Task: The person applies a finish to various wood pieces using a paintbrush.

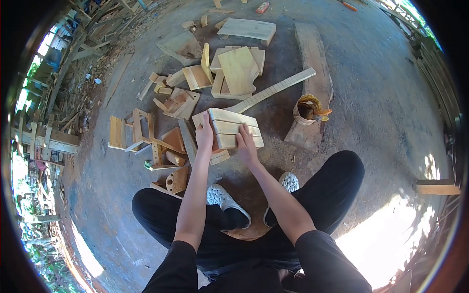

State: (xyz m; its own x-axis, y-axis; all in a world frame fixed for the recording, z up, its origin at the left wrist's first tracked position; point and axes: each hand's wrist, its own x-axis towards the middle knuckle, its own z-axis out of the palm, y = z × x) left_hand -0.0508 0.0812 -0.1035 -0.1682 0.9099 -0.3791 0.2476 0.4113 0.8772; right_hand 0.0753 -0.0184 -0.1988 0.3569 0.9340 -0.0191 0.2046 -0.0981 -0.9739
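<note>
A slatted wooden box-like piece (237, 128) is tilted in front of my shoes. My left hand (204, 133) grips its left side, with the fingers around the edge. On the top slats lies my right hand (247, 141), its fingers spread and nothing held in them. Just beyond the piece, a long narrow wooden strip (278, 89) slants up to the right. A dark board (187, 139) stands close to the left of my left hand.
Small wooden assemblies (138, 129) and offcuts lie at the left. Farther ahead are a notched board (238, 68) and a pale plank (247, 29). On the right, a pot with a brush (304, 115) rests on a long rough plank (315, 58).
</note>
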